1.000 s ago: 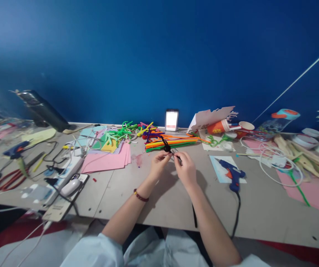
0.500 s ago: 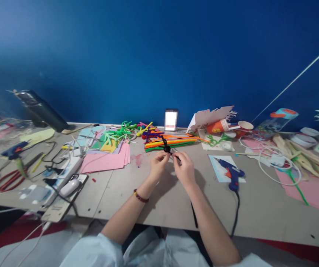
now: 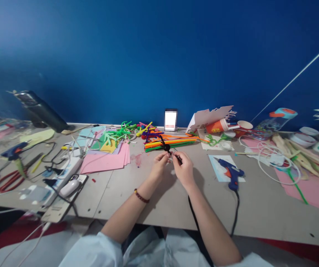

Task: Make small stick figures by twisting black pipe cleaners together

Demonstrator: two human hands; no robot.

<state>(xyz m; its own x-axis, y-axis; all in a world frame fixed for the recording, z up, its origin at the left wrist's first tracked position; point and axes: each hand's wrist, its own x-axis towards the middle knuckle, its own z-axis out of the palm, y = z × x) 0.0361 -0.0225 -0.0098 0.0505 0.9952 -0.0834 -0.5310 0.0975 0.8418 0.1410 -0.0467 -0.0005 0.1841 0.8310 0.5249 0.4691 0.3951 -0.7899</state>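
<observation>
Above the middle of the table, my left hand (image 3: 160, 164) pinches a small black twisted pipe-cleaner piece (image 3: 166, 147), with a round knot and thin ends sticking up. Close beside it, my right hand (image 3: 183, 167) is closed on the same piece, its fingertips near the lower end. Part of the piece is hidden behind my fingers. A dark strand (image 3: 193, 211) shows beside my right forearm; where it leads is hidden. Just beyond my hands lies a bundle of orange, yellow and green pipe cleaners (image 3: 173, 142).
A blue glue gun (image 3: 230, 172) rests on a light sheet to the right, its cord running off the front edge. Pink paper (image 3: 103, 163), a power strip (image 3: 65, 180) and red-handled scissors (image 3: 9, 180) lie left. A phone (image 3: 170, 120) stands against the blue wall.
My hands have shifted slightly and the black piece has tilted a little to the left. The dark strand by my right forearm shows more of its length.
</observation>
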